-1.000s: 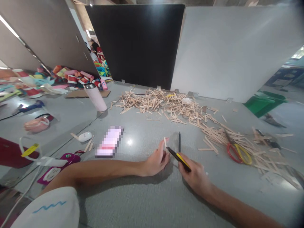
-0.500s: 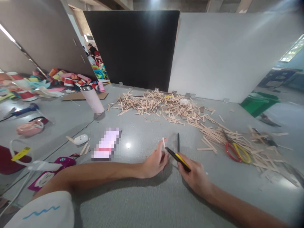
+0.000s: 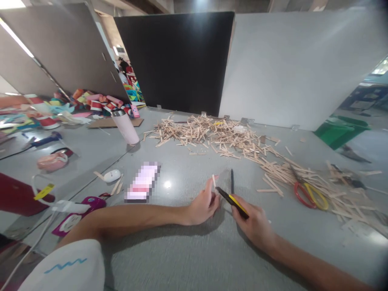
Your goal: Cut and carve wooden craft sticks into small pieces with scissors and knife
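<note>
My left hand rests on the grey table and pinches a short wooden stick upright between its fingertips. My right hand is closed round a black and yellow utility knife, whose tip points at the base of the stick. A black pen lies on the table just beyond both hands.
A long heap of wooden sticks spreads across the far table to the right. Red and yellow scissors lie in it. A phone, a white mouse and a pink bottle sit to the left. Partition boards stand behind.
Both hands hold the same pose with the stick and knife. Only the view has shifted slightly.
</note>
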{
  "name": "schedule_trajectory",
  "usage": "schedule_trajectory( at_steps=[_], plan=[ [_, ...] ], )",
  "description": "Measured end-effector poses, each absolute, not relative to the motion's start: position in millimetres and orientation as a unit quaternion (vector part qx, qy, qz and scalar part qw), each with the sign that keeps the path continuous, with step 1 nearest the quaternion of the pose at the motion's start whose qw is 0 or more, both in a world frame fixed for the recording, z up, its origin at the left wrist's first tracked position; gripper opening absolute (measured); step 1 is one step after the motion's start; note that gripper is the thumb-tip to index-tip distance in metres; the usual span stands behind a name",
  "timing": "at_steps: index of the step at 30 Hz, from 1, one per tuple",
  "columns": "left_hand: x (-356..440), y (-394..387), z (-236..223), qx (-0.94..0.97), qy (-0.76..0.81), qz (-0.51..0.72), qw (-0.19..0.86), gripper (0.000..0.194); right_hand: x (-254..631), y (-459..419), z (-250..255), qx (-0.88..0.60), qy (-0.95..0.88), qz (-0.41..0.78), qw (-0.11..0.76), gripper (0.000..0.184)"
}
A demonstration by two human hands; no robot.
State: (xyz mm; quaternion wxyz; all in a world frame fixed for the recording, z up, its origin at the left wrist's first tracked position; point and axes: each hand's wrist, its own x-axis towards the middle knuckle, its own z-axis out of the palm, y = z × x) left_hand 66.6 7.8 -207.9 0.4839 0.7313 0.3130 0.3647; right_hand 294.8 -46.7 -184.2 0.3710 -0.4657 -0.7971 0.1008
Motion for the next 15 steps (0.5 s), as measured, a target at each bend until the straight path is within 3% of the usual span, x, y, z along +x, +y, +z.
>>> schedule_trajectory(
  at_steps=[9,15],
  plan=[
    [66.0,11.4,-208.9,0.723,0.305,0.365,0.501,0.068,293.8,-44.8,-182.3,-0.482,-0.795,0.155,0.334,0.040],
    [66.7,16.1,-209.3,0.740,0.257,0.325,0.530,0.075,316.7,-40.6,-136.8,-0.461,-0.835,0.186,0.238,0.054]
  ],
)
